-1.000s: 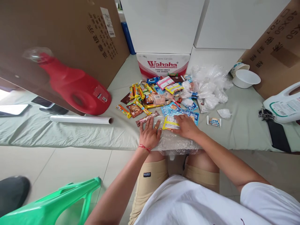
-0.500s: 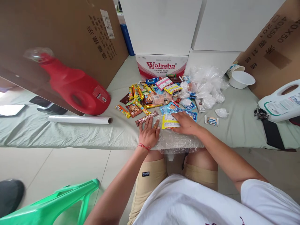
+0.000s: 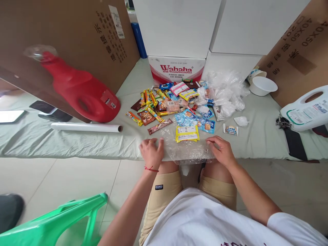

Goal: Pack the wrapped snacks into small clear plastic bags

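A sheet of clear plastic film (image 3: 189, 152) lies wrinkled along the table's front edge, partly hanging over it. On it rests a yellow-and-white snack packet (image 3: 187, 133), flat, between my hands. My left hand (image 3: 151, 151) is at the film's left side, fingers apart and holding nothing. To the right of the film, my right hand (image 3: 222, 151) is loosely curled with thumb and forefinger apart. Just behind the packet are several blue snack packets (image 3: 196, 120) and a long brown wrapped bar (image 3: 160, 126).
Behind lies a pile of wrapped snacks (image 3: 164, 102) beside crumpled clear bags (image 3: 228, 90). A white film roll (image 3: 87, 127) and a red jug (image 3: 84, 92) are on the left. At right stand a white bowl (image 3: 263, 86), a white jug (image 3: 307, 107) and a black phone (image 3: 295, 145).
Both hands have come off the snacks and moved toward me and apart, left hand leftward, right hand rightward. The yellow packet stays on the film.
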Demonstrator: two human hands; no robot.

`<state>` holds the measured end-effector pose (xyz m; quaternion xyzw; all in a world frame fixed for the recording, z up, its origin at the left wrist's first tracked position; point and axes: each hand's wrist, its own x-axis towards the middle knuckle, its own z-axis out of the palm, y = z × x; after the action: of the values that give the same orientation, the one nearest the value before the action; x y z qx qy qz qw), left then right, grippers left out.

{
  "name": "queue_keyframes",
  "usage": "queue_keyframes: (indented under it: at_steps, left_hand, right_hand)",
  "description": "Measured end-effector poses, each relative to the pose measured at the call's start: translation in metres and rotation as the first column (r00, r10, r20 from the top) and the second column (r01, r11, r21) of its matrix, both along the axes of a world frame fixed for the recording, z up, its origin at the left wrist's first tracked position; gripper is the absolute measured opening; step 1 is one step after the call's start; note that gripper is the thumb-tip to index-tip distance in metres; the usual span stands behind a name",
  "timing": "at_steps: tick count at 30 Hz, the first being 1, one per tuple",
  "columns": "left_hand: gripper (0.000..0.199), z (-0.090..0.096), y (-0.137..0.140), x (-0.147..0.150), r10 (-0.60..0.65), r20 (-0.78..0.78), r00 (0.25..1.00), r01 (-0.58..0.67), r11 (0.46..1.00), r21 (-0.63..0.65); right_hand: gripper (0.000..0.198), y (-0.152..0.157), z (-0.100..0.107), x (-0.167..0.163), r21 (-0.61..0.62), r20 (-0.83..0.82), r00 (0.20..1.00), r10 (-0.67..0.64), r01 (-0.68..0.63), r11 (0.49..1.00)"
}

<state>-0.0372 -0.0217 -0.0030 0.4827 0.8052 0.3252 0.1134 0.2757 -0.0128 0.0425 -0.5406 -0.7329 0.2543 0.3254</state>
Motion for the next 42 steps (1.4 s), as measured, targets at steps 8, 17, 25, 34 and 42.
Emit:
queue_keyframes:
  at_steps: [8, 17, 25, 34, 42]
  left_hand:
    - [0.021, 0.011, 0.028, 0.022, -0.126, 0.471, 0.873, 0.153, 0.988, -0.019]
    - [0.044, 0.036, 0.017, 0.003, 0.077, 0.834, 0.546, 0.192, 0.958, -0.214]
    - [0.018, 0.054, 0.018, -0.021, 0.258, 0.958, 0.121, 0.146, 0.951, -0.274]
    - [0.015, 0.061, 0.053, -0.014, 0.311, 0.941, -0.135, -0.148, 0.932, -0.329]
    - [0.041, 0.023, 0.019, 0.021, -0.128, 0.532, 0.837, -0.045, 0.953, 0.3]
  right_hand:
    - [0.055, -0.05, -0.042, 0.008, 0.095, 0.231, 0.96, 0.156, -0.182, 0.979]
    - [0.03, -0.045, -0.055, 0.016, 0.092, 0.207, 0.961, 0.185, -0.207, 0.974]
    - [0.026, -0.002, -0.02, 0.022, 0.098, 0.016, 0.98, 0.199, -0.2, 0.975]
    - [0.027, 0.125, 0.004, -0.006, -0.299, 0.289, 0.941, 0.177, -0.087, 0.95]
    - [0.028, 0.139, 0.014, -0.036, -0.053, 0.633, 0.773, 0.026, 0.01, 0.999]
